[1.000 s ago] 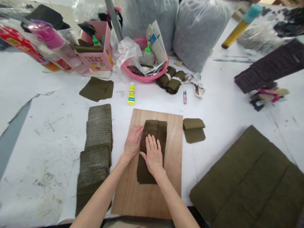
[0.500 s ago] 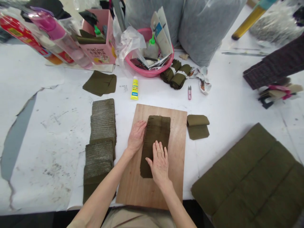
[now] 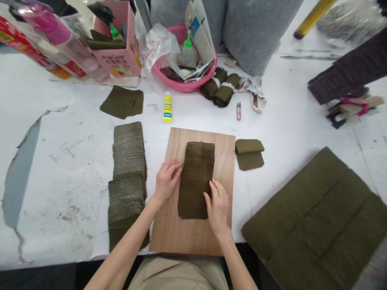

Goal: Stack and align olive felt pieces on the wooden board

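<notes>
An overlapping row of olive-green fabric pieces (image 3: 196, 197) lies on a wooden board (image 3: 178, 237) in front of me. My left hand (image 3: 167, 180) is at the row's left edge, fingers slightly bent and pointing inward, not wrapped round anything. At the right edge, low down, my right hand (image 3: 218, 204) has its thumb and fingertips at the fabric's side, thumb apart from the fingers. Left of the board are more overlapped olive pieces (image 3: 127, 161), their upper edges greyish. A folded olive piece (image 3: 249, 154) sits just right of the board.
A yellow glue tube (image 3: 167, 108) and pink thread snips (image 3: 238, 111) lie beyond the board. Behind them stand a pink basin (image 3: 184, 86), rolled olive bundles (image 3: 225, 90) and a pink box (image 3: 117, 62). A large olive fabric stack (image 3: 314, 217) covers the near right.
My right hand has lifted off the top of the fabric row and moved to its right edge. My left hand has shifted slightly down and left, its fingers more bent. The view has tilted slightly.
</notes>
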`<move>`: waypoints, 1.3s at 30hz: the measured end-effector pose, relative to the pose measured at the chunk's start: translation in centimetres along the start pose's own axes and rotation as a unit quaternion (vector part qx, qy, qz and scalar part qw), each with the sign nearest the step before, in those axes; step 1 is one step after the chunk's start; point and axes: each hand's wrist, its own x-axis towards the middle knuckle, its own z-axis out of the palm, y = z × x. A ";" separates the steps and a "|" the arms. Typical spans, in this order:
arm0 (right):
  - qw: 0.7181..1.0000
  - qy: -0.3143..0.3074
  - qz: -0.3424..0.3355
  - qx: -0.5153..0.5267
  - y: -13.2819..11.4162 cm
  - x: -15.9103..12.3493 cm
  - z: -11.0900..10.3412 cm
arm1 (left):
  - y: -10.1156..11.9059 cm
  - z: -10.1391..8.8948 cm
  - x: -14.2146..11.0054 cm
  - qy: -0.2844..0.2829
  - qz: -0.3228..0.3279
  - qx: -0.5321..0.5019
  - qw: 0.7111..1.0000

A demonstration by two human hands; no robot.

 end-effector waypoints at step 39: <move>0.984 -0.121 -0.054 -0.118 0.1 3.5 -1.5 | 2.7 -0.6 -2.4 -0.209 0.005 0.089 0.974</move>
